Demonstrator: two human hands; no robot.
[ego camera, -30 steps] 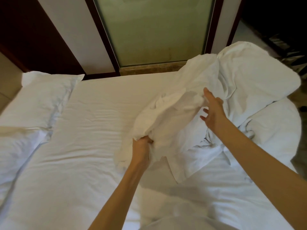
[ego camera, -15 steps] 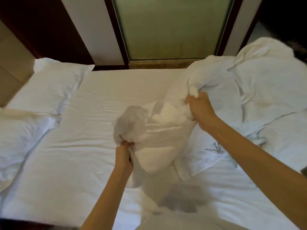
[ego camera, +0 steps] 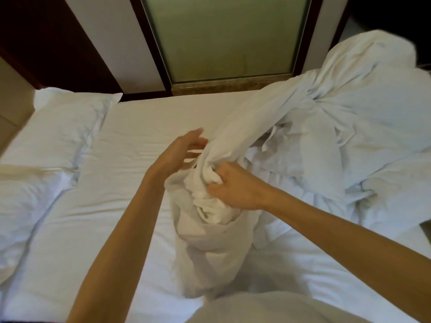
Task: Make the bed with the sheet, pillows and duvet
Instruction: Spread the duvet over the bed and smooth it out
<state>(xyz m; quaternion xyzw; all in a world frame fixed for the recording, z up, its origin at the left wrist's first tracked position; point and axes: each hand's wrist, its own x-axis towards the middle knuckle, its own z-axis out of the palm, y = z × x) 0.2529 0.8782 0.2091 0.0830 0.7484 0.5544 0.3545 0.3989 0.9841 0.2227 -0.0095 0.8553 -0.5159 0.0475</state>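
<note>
Right hand [ego camera: 233,190] clamped on a twisted, bunched fold of the white duvet [ego camera: 349,127], held above the middle of the bed; left hand [ego camera: 179,152] just beside the same fold, fingers straight and apart, holding nothing. The bulk of the duvet lies heaped at the far right. Probable risks: with a single grip on a tangled bundle, the fold may slip free, or a hard pull may drag the heap over the right edge and rumple the smooth sheet [ego camera: 116,206]. Pillows [ego camera: 70,127] lie at the left. Beyond the bed stands a frosted glass panel [ego camera: 221,36] in a dark frame.
</note>
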